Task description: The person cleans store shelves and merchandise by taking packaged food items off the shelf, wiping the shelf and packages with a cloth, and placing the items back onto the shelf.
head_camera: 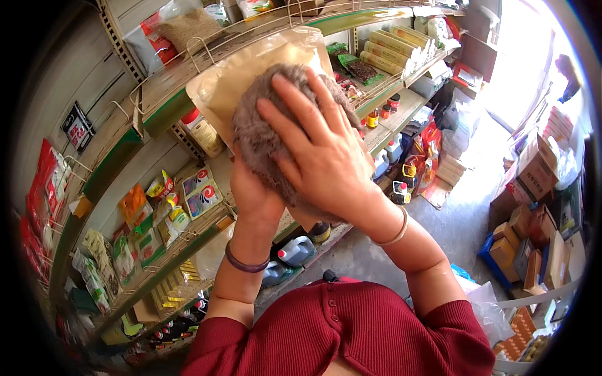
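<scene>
A grey-brown fluffy cloth [263,127] lies bunched against a large tan, shiny pouch [221,89] in front of the shelves. My right hand [324,145] presses flat on the cloth with its fingers spread. Below and to the left, my left hand [256,188] supports the pouch from its lower edge, its fingers mostly hidden behind the cloth and pouch. How firmly the left fingers grip cannot be seen. The pouch's lower part is covered by the cloth and both hands.
Wire-railed shelves [164,103] curve around the left and front, holding bagged goods, a red-capped jar [203,134] and yellow-wrapped rolls [388,51]. Blue jugs [296,250] stand on the bottom shelf. Cardboard boxes [536,169] are piled at the right, beyond the grey floor [371,256].
</scene>
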`<state>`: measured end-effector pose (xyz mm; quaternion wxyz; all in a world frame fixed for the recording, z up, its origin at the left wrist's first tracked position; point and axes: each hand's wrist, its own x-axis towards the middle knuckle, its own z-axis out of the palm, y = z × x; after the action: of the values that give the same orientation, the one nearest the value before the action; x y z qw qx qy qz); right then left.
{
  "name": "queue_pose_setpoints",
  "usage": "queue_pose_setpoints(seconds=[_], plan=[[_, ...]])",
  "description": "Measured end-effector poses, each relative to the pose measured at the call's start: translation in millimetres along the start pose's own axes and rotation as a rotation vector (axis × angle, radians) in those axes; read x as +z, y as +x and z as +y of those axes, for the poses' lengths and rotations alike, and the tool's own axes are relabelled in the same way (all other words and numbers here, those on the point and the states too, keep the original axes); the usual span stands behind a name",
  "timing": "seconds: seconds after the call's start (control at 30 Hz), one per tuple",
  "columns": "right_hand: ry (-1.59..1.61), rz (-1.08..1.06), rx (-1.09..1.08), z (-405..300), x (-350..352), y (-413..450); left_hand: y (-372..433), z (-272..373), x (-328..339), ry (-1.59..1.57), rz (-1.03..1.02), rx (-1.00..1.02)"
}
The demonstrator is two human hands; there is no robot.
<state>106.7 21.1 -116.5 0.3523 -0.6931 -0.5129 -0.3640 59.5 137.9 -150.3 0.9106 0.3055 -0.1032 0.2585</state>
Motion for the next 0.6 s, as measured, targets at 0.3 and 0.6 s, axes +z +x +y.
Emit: queue_pose_setpoints(seconds=[0.3, 0.6], plan=[[-0.239, -0.155, -0.207, -18, 11, -30, -2, 5, -30, -0.323, -0.256, -0.145], [-0.097, -0.221, -0.310, -3, 1, -102, 15, 9, -8, 0.106, 0.062, 0.008]])
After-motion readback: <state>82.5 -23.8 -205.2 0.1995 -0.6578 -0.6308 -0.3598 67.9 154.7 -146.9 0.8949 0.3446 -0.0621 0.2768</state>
